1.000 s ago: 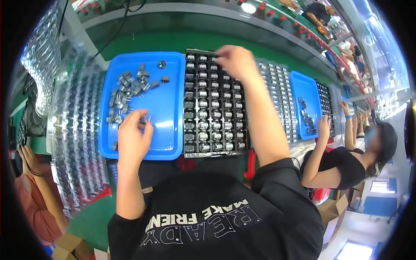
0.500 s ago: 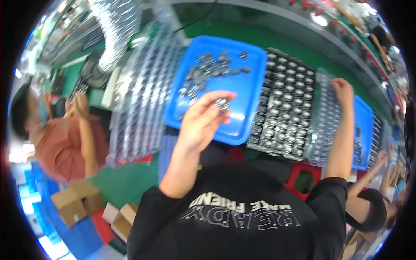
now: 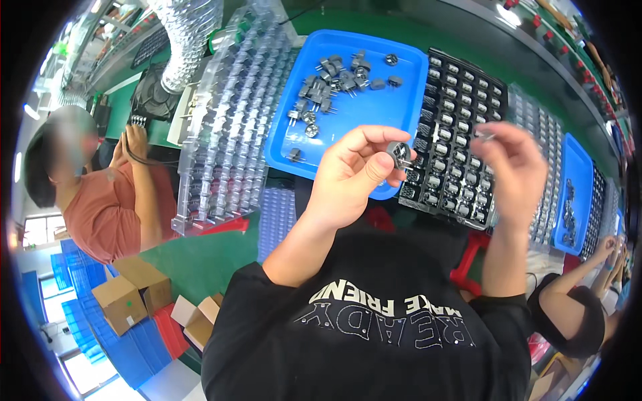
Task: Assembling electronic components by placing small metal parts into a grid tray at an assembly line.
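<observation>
My left hand is closed, pinching a small round grey part with metal pins between thumb and fingers over the near right corner of the blue tray. More grey pinned parts lie loose in that tray. To the right, my right hand is raised over a black tray filled with rows of silver pieces. Its thumb and fingertips are pressed together on a small shiny piece, too blurred to name. The two hands are apart.
A clear plastic tray with rows of pockets stands left of the blue tray; another clear tray and a second blue tray lie right. Co-workers sit on both sides. A silver duct hangs at far left. Cardboard boxes stand behind.
My right hand has come left from the clear tray to the black tray, now with a small shiny piece. My left hand, holding the grey part, has shifted right.
</observation>
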`<state>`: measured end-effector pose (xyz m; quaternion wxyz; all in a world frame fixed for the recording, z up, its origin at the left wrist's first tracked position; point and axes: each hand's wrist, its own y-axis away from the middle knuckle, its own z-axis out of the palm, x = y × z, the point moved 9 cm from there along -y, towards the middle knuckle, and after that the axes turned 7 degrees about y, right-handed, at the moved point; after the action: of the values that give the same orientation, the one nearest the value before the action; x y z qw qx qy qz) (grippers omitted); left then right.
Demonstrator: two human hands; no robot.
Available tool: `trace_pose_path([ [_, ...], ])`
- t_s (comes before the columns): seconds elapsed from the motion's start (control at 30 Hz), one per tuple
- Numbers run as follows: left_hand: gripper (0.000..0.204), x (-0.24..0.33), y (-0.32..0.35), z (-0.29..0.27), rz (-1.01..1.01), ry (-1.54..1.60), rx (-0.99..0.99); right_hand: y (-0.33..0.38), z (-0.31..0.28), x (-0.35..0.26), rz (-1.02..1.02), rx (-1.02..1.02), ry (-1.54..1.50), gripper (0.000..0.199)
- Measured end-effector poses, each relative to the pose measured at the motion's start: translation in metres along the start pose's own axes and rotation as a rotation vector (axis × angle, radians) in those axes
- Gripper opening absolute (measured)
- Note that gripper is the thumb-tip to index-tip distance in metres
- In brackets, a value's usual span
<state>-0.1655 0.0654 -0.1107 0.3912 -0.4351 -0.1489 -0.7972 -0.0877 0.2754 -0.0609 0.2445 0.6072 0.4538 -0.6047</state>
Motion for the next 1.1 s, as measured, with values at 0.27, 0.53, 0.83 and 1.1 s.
trace_pose_path([
  [0.27, 0.041, 0.001, -0.002, 0.018, 0.101, -0.058, -0.008, 0.037, 0.059, -0.044, -0.421, -0.002, 0.249, 0.027],
  [0.53, 0.038, 0.003, 0.002, 0.015, 0.097, -0.033, 0.013, 0.043, 0.066, -0.055, -0.480, 0.017, 0.412, 0.027],
  [0.83, 0.029, -0.008, 0.001, 0.006, 0.092, -0.064, -0.033, 0.043, 0.067, -0.013, -0.276, -0.071, 0.161, 0.017],
  [1.1, 0.037, -0.003, -0.041, -0.022, 0.104, -1.087, 0.107, -0.040, 0.046, 0.045, -0.011, -0.079, 0.537, 0.005],
])
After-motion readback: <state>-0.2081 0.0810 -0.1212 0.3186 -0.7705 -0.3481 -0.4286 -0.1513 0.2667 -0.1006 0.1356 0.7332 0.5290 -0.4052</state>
